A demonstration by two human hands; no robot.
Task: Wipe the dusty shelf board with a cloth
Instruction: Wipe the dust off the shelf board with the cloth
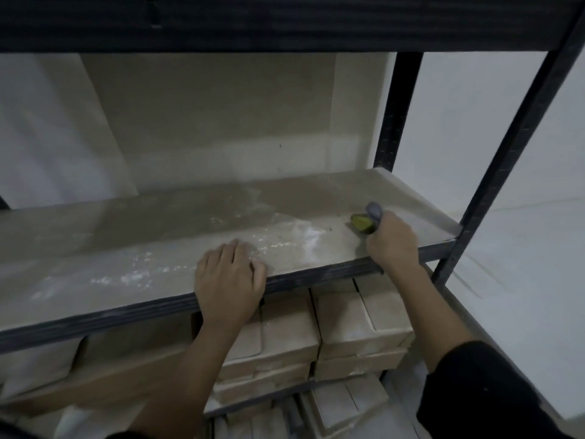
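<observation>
The shelf board (142,229) is pale beige with white dust streaks across its middle and left. My right hand (392,240) grips a bunched yellow-green and grey cloth (367,220) and holds it against the board near its right end. My left hand (229,277) rests palm down on the board's front edge near the middle, its fingers lying relaxed over the dusty surface. The strip of board behind the cloth looks darker and less dusty.
Dark metal uprights (392,122) stand at the right end, and a dark beam (285,23) crosses overhead. Several dusty cardboard boxes (357,315) are stacked on the lower shelves. A white wall (493,128) lies to the right.
</observation>
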